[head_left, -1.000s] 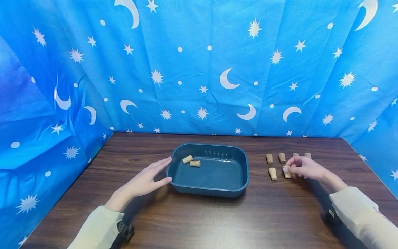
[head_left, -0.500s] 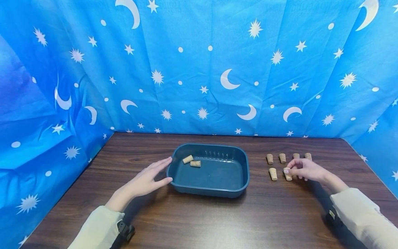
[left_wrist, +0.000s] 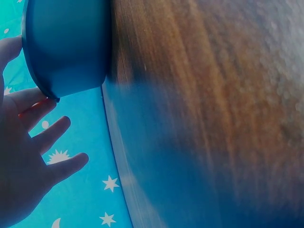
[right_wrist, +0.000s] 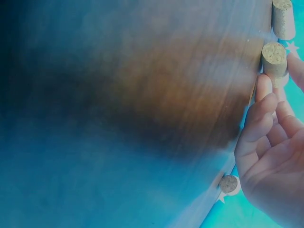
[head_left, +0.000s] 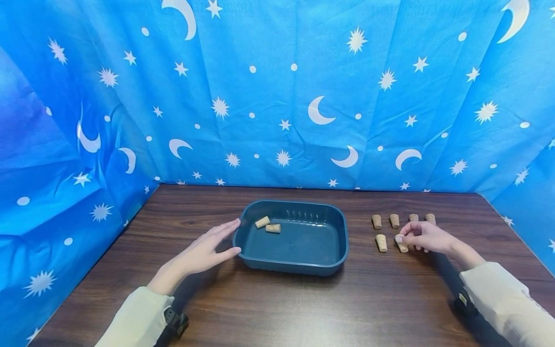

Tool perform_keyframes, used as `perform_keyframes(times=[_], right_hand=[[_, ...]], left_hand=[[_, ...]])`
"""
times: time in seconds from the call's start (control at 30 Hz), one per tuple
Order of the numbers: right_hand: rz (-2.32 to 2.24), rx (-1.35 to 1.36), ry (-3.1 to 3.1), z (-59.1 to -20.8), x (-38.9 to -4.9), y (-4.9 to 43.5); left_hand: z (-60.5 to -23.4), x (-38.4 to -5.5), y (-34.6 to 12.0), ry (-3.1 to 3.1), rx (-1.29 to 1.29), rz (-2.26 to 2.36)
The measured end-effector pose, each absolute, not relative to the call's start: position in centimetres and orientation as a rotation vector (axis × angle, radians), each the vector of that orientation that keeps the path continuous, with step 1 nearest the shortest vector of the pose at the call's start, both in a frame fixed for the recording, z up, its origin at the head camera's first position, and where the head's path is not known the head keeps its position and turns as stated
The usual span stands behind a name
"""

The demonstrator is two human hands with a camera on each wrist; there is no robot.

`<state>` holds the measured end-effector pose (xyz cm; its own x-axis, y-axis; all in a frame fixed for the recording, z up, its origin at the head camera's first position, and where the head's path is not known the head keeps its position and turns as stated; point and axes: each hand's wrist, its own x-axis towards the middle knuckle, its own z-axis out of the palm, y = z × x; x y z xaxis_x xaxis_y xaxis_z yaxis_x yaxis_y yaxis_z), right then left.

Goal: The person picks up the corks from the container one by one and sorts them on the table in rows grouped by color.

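My left hand (head_left: 197,253) touches the left rim of a dark teal plastic tub (head_left: 295,258), its fingers spread and thumb apart. In the left wrist view, fingertips (left_wrist: 42,107) meet the tub's edge. Two corks (head_left: 272,228) lie inside the tub near its left end. On the right, my right hand (head_left: 427,236) pinches a tapered cork (head_left: 403,247) at the near row, between thumb and fingers. That cork (right_wrist: 274,54) shows its round end in the right wrist view, apparently low on the table. Another tapered cork (head_left: 381,243) lies just left of it.
Behind my right hand runs a row of several corks (head_left: 376,221), the right ones partly covered by the hand. The dark wooden table (head_left: 277,308) ends at a blue cloth (head_left: 260,135) with moons and stars, hanging at back and sides.
The cork at my right fingers has shifted slightly toward me, the hand moving little. My left hand and the tub stay in place.
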<state>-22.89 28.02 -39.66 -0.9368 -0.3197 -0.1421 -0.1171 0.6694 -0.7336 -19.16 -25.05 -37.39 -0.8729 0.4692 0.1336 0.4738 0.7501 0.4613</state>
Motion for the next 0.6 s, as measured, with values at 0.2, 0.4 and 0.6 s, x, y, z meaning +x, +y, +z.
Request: perform_keyframes(times=[0.2,0.4,0.6], right_hand=[[-1.119,-0.356,2.635,-39.77,-22.96,28.0],[-1.114,-0.364,2.643,-39.87,-23.02,28.03],[-1.117,-0.374,2.642,-39.83,-22.97,28.02]], left_hand=[[-37.35,-19.14,-25.0,-2.932,-0.786,-0.771],[-37.37,-19.16,-25.0,-2.932,-0.786,-0.767],[-37.41,-19.19,-25.05,-2.928,-0.792,-0.764]])
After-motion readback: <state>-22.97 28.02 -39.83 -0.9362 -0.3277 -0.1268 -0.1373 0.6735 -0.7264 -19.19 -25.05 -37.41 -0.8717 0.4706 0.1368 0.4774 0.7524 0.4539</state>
